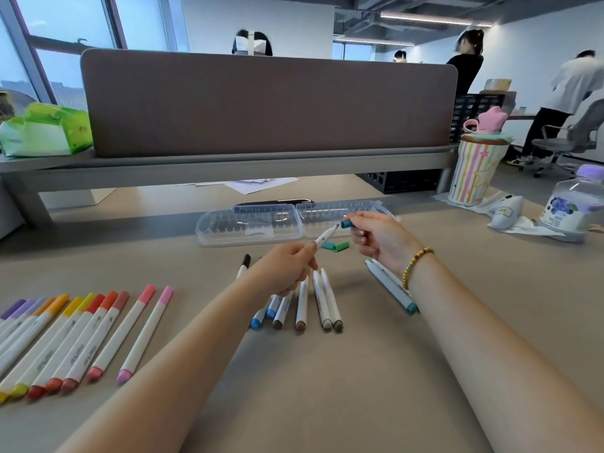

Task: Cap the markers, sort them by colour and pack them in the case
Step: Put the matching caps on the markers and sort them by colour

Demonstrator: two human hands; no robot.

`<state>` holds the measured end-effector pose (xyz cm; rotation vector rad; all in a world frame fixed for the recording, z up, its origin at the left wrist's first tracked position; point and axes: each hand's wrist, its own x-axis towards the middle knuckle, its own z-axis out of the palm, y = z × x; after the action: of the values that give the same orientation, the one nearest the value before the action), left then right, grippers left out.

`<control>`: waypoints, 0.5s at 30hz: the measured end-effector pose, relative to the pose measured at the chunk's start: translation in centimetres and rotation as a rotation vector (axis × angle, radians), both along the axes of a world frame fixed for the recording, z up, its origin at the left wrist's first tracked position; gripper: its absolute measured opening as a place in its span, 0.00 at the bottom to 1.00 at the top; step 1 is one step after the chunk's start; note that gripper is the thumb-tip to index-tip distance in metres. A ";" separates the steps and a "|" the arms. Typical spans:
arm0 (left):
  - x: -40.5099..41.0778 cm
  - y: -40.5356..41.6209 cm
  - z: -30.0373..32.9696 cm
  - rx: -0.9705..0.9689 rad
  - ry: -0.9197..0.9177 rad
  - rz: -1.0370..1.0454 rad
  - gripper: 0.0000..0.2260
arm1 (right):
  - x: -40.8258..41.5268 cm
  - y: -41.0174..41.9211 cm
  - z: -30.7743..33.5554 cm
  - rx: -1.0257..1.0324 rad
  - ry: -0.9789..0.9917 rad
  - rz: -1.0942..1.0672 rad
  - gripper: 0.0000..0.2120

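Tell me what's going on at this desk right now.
A person is capping markers. The left hand holds an uncapped white marker with its tip aimed at a teal cap pinched in the right hand; the cap is not on yet. Two more teal caps lie loose on the desk. A row of capped purple-to-pink markers lies sorted at the left, another bunch sits under the hands, and the clear case lies open with no markers in it.
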<state>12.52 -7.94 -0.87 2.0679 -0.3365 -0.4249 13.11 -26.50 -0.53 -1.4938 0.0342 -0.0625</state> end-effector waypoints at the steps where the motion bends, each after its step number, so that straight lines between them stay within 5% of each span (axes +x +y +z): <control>1: 0.1 0.0 0.0 0.005 0.000 -0.001 0.17 | 0.0 0.1 0.0 -0.035 0.001 0.007 0.09; 9: -0.1 -0.1 0.1 0.020 -0.001 -0.016 0.16 | -0.2 0.7 0.2 -0.128 -0.005 0.055 0.11; 15: -0.3 -0.3 0.3 -0.008 -0.040 0.015 0.16 | -0.3 2.2 0.7 -0.421 -0.096 -0.010 0.15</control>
<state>12.22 -8.29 -0.59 2.0721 -0.3460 -0.3733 12.76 -24.30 0.16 -1.9096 -0.0521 -0.1573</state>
